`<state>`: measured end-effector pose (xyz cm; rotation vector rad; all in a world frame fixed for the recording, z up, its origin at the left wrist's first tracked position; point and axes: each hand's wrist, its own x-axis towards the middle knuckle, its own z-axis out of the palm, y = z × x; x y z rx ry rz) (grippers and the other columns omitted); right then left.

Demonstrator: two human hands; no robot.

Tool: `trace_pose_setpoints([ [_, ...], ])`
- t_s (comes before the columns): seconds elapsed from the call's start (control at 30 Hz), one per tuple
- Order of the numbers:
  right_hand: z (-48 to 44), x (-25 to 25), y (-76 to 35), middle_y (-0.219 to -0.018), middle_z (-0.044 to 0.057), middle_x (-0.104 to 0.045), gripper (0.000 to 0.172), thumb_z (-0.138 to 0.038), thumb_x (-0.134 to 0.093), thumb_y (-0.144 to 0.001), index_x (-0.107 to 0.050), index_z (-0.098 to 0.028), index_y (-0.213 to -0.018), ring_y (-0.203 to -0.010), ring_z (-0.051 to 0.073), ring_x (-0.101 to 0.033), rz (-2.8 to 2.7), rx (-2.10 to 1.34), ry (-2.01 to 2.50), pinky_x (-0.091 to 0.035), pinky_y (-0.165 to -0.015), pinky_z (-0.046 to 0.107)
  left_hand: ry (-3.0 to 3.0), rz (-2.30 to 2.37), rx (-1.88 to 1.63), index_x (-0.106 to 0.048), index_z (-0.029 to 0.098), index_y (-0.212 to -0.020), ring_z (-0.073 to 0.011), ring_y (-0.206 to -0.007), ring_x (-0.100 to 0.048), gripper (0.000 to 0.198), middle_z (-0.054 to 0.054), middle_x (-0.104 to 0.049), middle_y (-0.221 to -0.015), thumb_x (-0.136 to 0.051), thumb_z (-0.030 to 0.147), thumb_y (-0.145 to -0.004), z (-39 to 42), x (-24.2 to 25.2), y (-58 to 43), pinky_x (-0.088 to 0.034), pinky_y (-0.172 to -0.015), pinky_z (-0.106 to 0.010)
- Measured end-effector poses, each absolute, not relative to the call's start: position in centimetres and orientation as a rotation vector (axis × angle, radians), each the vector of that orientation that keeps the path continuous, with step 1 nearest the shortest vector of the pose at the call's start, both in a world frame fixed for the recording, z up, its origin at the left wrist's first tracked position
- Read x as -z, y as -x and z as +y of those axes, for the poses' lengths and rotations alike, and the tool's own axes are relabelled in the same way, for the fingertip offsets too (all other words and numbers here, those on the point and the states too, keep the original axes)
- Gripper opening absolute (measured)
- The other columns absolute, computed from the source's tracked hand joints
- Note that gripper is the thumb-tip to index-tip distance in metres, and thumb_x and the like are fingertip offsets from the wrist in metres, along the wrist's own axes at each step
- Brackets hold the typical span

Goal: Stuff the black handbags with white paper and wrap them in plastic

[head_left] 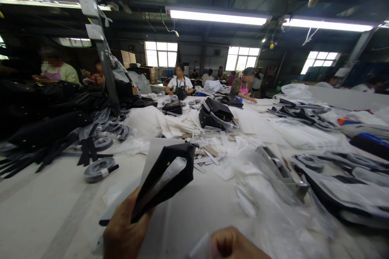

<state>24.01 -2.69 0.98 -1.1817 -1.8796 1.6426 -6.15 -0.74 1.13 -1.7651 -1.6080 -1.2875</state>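
My left hand [126,226] is closed around the narrow end of a small black bag [184,178], which it holds tilted above the table. A whitish wrapped strip [173,170] lies along the bag's side, beside a small gold stud. Behind the bag stands a white sheet [148,155], partly hidden by it. Low in the view, my right hand [234,245] has its fingers curled in. A translucent piece of plastic film [200,247] shows at those fingers, blurred and cut off by the lower edge.
Clear plastic bags [258,202] and a metal tool [273,163] lie to the right. A wrapped strap coil [100,169] and piled black bags [57,127] are on the left. Ahead are card strips [209,155] and another black bag [215,113]. Several people work farther back.
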Motion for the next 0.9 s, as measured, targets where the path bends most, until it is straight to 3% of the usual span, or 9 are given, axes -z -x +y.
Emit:
trace_pose_setpoints([
  [0.13,4.4,0.3,-22.9,-0.063,-0.001,-0.06,0.029,-0.045,-0.071,-0.069,-0.064,-0.017,-0.072,-0.057,0.013,-0.056,-1.487,-1.427,1.267,-0.044,-0.052,0.022,1.781,-1.632,1.271,-0.057,0.026,-0.127,-0.024,-0.083,-0.073,0.033,-0.004,-0.073,-0.102,-0.057,0.037,-0.095,-0.6,-1.0,5.9,-0.058,-0.077,-0.031],
  [0.23,9.6,1.7,-22.8,-0.081,0.003,-0.066,0.04,-0.044,-0.058,-0.076,-0.065,-0.016,-0.102,-0.065,0.018,-0.063,-1.502,-1.084,1.371,-0.048,-0.053,0.026,1.796,-1.617,1.251,-0.057,0.026,-0.126,-0.0233,-0.083,-0.073,0.032,-0.004,-0.073,-0.102,-0.056,0.036,-0.096,-0.5,-1.1,5.7,-0.058,-0.077,-0.03],
  [0.33,12.9,3.1,-23.0,-0.103,0.007,-0.068,0.06,-0.032,-0.051,-0.08,-0.047,-0.016,-0.137,-0.083,0.021,-0.067,-1.528,-0.877,1.426,-0.055,-0.074,0.035,1.803,-1.573,1.207,-0.057,0.025,-0.126,-0.0222,-0.081,-0.072,0.031,-0.004,-0.073,-0.099,-0.056,0.033,-0.096,-0.7,-1.2,5.4,-0.057,-0.079,-0.03],
  [0.43,14.3,4.0,-23.6,-0.127,0.012,-0.062,0.071,-0.022,-0.056,-0.079,-0.037,-0.017,-0.147,-0.12,0.027,-0.057,-1.652,-0.659,1.48,-0.044,-0.103,0.042,1.801,-1.533,1.156,-0.056,0.023,-0.127,-0.0217,-0.08,-0.071,0.03,-0.005,-0.072,-0.098,-0.054,0.029,-0.097,-0.8,-1.1,5.1,-0.055,-0.08,-0.03],
  [0.5,14.6,4.1,-24.2,-0.14,0.015,-0.054,0.072,-0.02,-0.06,-0.08,-0.036,-0.016,-0.148,-0.134,0.029,-0.047,-1.84,-0.444,1.538,-0.036,-0.111,0.044,1.812,-1.496,1.136,-0.057,0.021,-0.126,-0.0216,-0.082,-0.071,0.03,-0.005,-0.072,-0.1,-0.054,0.027,-0.097,-0.9,-1.0,4.8,-0.054,-0.081,-0.03],
  [0.67,14.3,1.5,-25.5,-0.139,0.018,-0.055,0.073,-0.028,-0.078,-0.075,-0.048,-0.016,-0.141,-0.135,0.035,-0.043,-2.106,-0.113,1.684,-0.026,-0.115,0.05,1.87,-1.378,1.139,-0.058,0.017,-0.126,-0.022,-0.086,-0.07,0.03,-0.007,-0.072,-0.104,-0.054,0.022,-0.096,-0.5,-1.0,4.1,-0.051,-0.083,-0.031],
  [0.73,13.1,-0.1,-26.0,-0.131,0.019,-0.061,0.061,-0.029,-0.082,-0.073,-0.06,-0.015,-0.128,-0.13,0.037,-0.048,-2.157,-0.054,1.755,-0.027,-0.113,0.052,1.87,-1.371,1.142,-0.058,0.016,-0.127,-0.0225,-0.087,-0.069,0.032,-0.008,-0.072,-0.106,-0.053,0.019,-0.096,-0.3,-1.1,3.9,-0.051,-0.083,-0.031],
  [0.83,9.1,-1.0,-26.3,-0.105,0.015,-0.071,0.019,-0.028,-0.072,-0.084,-0.073,-0.017,-0.099,-0.107,0.033,-0.062,-2.21,-0.075,1.807,-0.041,-0.099,0.045,1.878,-1.336,1.141,-0.056,0.016,-0.13,-0.0228,-0.087,-0.07,0.035,-0.008,-0.072,-0.106,-0.053,0.017,-0.095,-0.1,-1.7,3.7,-0.051,-0.083,-0.032],
  [0.9,5.6,0.1,-26.0,-0.101,0.01,-0.072,0.016,-0.033,-0.069,-0.089,-0.074,-0.022,-0.098,-0.099,0.028,-0.065,-2.253,-0.208,1.688,-0.046,-0.091,0.038,1.886,-1.304,1.147,-0.055,0.016,-0.132,-0.0229,-0.088,-0.07,0.038,-0.008,-0.073,-0.105,-0.054,0.015,-0.095,0.1,-2.2,3.4,-0.051,-0.084,-0.032],
])
